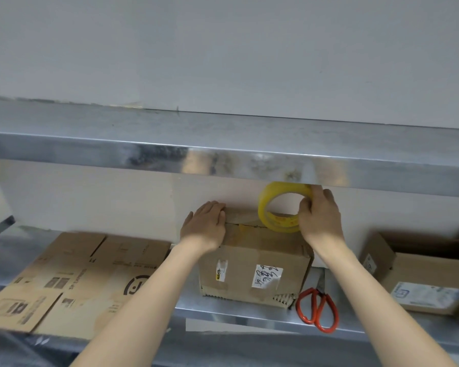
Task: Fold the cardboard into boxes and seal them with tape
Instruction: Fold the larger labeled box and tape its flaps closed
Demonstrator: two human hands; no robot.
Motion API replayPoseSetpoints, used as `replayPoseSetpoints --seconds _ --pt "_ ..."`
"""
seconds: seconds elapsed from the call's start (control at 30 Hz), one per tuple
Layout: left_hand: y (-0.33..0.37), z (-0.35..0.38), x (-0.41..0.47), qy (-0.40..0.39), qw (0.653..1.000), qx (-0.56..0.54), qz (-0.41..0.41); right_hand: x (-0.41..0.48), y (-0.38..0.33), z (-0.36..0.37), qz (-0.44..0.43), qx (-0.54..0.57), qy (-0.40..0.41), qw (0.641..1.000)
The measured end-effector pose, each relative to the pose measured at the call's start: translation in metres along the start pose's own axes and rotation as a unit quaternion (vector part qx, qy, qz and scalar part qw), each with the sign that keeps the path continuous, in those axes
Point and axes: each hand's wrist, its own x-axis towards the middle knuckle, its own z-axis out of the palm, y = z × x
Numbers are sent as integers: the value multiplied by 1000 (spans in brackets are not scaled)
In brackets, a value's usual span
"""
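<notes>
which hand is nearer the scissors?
Right. The right hand holds the tape on the box, straight beyond the scissors; the left hand lies flat on the box's top, off to the scissors' left.

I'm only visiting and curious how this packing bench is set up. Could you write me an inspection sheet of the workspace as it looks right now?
Surface: steel table, shiny and scuffed.
Job's things: a cardboard box stands in the middle. A yellow tape roll is at its top far edge. Flattened cardboard lies to its left and an open box sits to its right. Red-handled scissors lie between the two boxes.
Clutter: nothing seen.
Hands: the left hand presses flat on the box top, and the right hand grips the tape roll.
Cables: nothing seen.
Surroundings: a steel shelf overhead and a plain wall behind.
</notes>
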Motion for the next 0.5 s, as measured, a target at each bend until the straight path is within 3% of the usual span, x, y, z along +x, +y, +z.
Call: replayPoseSetpoints --seconds 0.23,0.5 --pt "4 0 0 29 999 1 19 3 0 -7 -41 -48 -26 998" --pt "6 0 -2 34 999 13 21 7 -10 -12 -143 -241 -28 960"
